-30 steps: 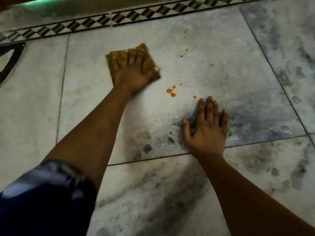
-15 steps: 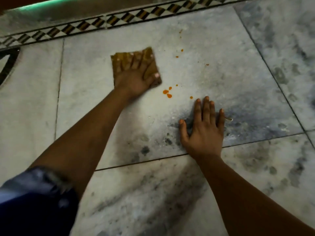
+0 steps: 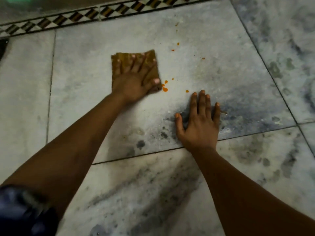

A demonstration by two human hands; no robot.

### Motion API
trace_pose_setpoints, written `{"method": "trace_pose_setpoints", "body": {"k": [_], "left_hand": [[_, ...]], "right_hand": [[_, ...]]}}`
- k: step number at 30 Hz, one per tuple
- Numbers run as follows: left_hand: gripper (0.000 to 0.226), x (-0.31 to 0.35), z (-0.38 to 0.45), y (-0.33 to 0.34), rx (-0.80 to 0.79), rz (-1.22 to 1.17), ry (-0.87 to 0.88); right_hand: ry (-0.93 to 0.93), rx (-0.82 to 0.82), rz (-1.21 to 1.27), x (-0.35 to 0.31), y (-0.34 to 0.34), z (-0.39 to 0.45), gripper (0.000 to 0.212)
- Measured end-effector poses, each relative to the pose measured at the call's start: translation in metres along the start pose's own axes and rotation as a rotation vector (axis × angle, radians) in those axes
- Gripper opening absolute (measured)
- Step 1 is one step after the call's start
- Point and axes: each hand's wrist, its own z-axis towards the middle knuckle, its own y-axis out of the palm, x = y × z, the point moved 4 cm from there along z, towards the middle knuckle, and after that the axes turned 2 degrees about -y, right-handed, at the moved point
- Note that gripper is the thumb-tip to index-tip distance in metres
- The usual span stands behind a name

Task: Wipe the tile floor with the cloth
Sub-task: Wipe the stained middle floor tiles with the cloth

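Wiping underway: your left hand, fingers spread, presses the cloth flat on the floor at 11 o'clock. Your right hand braces flat, fingers straight. Orange drops sit just at the cloth's 4 o'clock corner; sweep rightward next.

Two bare forearms, and a dark blue sleeve bunched above the left elbow, blurred

From my feed, the left hand is reaching forward on an almost straight arm, fingers spread flat, palm down. The right hand sits nearer, palm down and splayed. Left sleeve looks blurry, probably dark blue.
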Motion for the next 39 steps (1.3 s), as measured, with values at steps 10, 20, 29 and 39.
{"method": "trace_pose_setpoints", "body": {"k": [10, 20, 29, 39], "left_hand": [[0.061, -0.009, 0.041, -0.009, -0.043, -0.085, -0.249], [0.067, 0.016, -0.011, 0.001, -0.008, -0.014, -0.061], [0.064, 0.057, -0.025, 0.006, 0.022, 0.025, 0.030], [0.067, 0.066, 0.018, -0.004, -0.081, -0.069, -0.238]], "right_hand": [[0.001, -0.030, -0.003, 0.000, 0.000, -0.001, 0.078], [0.002, -0.065, 0.001, 0.001, 0.000, 0.000, 0.081], [0.000, -0.052, -0.004, 0.002, 0.002, -0.001, 0.081], [0.003, -0.074, -0.013, 0.003, 0.003, -0.001, 0.081]]}}
